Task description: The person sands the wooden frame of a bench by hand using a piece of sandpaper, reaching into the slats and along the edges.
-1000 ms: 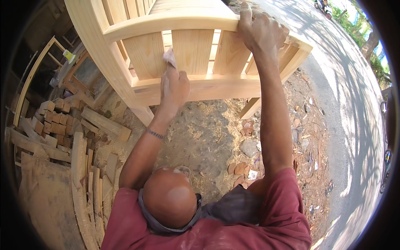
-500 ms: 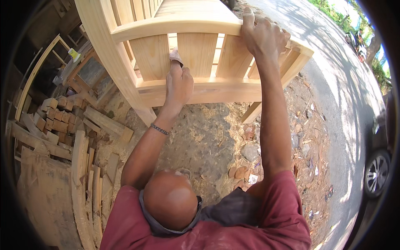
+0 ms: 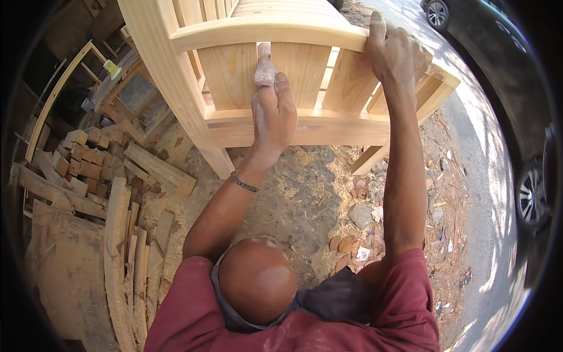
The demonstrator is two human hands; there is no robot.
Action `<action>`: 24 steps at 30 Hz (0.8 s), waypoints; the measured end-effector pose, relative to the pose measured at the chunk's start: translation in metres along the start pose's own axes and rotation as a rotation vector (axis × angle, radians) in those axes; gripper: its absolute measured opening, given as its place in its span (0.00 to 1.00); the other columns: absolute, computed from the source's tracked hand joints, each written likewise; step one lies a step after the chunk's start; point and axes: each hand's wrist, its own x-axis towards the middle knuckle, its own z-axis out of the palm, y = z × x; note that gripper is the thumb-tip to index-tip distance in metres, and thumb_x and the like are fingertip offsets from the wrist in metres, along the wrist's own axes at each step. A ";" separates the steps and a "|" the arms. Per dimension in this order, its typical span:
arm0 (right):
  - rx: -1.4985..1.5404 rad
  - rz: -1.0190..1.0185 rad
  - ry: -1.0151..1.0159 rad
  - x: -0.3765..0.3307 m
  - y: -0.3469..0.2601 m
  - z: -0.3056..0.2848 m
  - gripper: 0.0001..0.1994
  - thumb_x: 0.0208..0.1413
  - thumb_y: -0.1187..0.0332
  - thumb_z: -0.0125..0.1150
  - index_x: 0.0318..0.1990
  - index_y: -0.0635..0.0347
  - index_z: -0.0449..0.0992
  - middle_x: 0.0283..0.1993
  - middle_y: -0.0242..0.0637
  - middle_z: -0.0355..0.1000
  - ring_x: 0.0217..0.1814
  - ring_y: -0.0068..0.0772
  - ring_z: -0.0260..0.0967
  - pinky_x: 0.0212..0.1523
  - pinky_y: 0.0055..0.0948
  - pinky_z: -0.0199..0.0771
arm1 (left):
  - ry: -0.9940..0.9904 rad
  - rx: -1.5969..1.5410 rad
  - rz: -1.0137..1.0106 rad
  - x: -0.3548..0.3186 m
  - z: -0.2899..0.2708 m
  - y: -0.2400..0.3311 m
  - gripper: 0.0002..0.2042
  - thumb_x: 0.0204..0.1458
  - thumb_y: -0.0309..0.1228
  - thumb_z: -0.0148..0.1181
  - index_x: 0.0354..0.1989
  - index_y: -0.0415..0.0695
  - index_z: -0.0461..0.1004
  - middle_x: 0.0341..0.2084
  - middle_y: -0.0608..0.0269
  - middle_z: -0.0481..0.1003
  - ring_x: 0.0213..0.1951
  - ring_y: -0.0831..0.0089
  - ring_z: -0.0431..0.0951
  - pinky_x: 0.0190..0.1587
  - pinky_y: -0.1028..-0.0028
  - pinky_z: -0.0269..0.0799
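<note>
A pale wooden bench stands before me, its side formed by a curved armrest (image 3: 275, 32), upright slats (image 3: 299, 70) and a lower rail (image 3: 328, 130). My left hand (image 3: 274, 114) is closed on a folded, dusty pinkish piece of sandpaper (image 3: 265, 70), with the thumb raised beside it. The sandpaper's tip lies at the narrow gap between two slats, just under the armrest. My right hand (image 3: 400, 56) grips the armrest's right end, fingers wrapped over it. Some of its fingertips are hidden behind the wood.
Wood blocks (image 3: 88, 155) and long offcuts (image 3: 120, 252) are heaped at the left, near a wooden frame (image 3: 126, 97). Sawdust, stones (image 3: 360, 216) and litter cover the ground below the bench. A dark car (image 3: 498, 76) is on the road (image 3: 487, 193) at the right.
My left hand has pushed the sandpaper higher along the slat gap. My right hand keeps its hold on the armrest. More of a dark car shows on the road.
</note>
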 end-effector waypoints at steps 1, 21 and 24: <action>-0.009 0.008 0.011 0.002 0.002 0.003 0.34 0.64 0.40 0.35 0.43 0.57 0.85 0.45 0.53 0.80 0.52 0.60 0.75 0.59 0.56 0.59 | -0.017 0.032 0.015 0.002 -0.004 0.004 0.19 0.68 0.27 0.39 0.60 0.23 0.60 0.50 0.37 0.73 0.50 0.58 0.76 0.54 0.66 0.69; -0.003 0.028 -0.096 0.004 0.004 0.007 0.37 0.63 0.35 0.33 0.46 0.54 0.85 0.43 0.56 0.80 0.50 0.59 0.76 0.58 0.53 0.62 | -0.350 -0.016 -0.441 0.021 -0.024 0.033 0.16 0.65 0.25 0.39 0.54 0.25 0.65 0.43 0.45 0.73 0.43 0.62 0.76 0.51 0.66 0.70; -0.025 -0.052 0.124 -0.005 -0.010 -0.001 0.27 0.64 0.50 0.43 0.36 0.64 0.84 0.35 0.57 0.79 0.42 0.62 0.76 0.54 0.56 0.64 | -0.553 0.090 -0.553 0.027 -0.024 0.034 0.19 0.65 0.25 0.37 0.60 0.26 0.62 0.53 0.43 0.70 0.48 0.62 0.75 0.56 0.67 0.69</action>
